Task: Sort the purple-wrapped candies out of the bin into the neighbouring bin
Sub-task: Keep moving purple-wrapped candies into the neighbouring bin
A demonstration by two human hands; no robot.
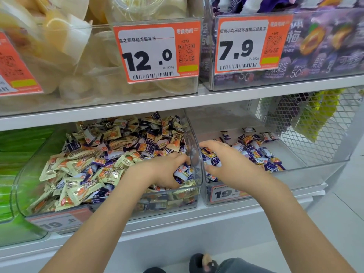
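At the left end of the lower shelf [177, 215] sit green packets [11, 154] behind clear plastic. Next to them stands a clear bin [110, 211] heaped with mixed candies: gold-wrapped candies [78, 186] and purple-wrapped candies [98, 161] lie jumbled together right up to its walls. An orange price tag [57, 223] reading 19.8 is fixed to its front lip. The left hand [165, 170] reaches into the right front corner of this bin, its grip curled with thumb and fingers pinching a purple-and-white candy [182, 171] close against the dividing wall. Just across that wall, the neighbouring bin [319, 166] holds a thinner scatter of purple-wrapped pieces [256, 152] over its floor, thickest toward its left front. The right hand [224, 160] is lowered over these at the bin's left side, fingers bent downward onto the pile; whether its grip actually holds a candy I cannot tell. A second orange tag [226, 192], partly hidden by the right forearm, sits on that bin's front. Behind the right edge of the shelf is a white mesh panel [307, 123] with yellow-green packs [315, 115] beyond it. On the upper shelf [137, 107], left to right, are pale jelly cups [74, 62] with a tag marked 12.0 [155, 54], then purple pouches [315, 48] with a tag marked 7.9 [250, 46].
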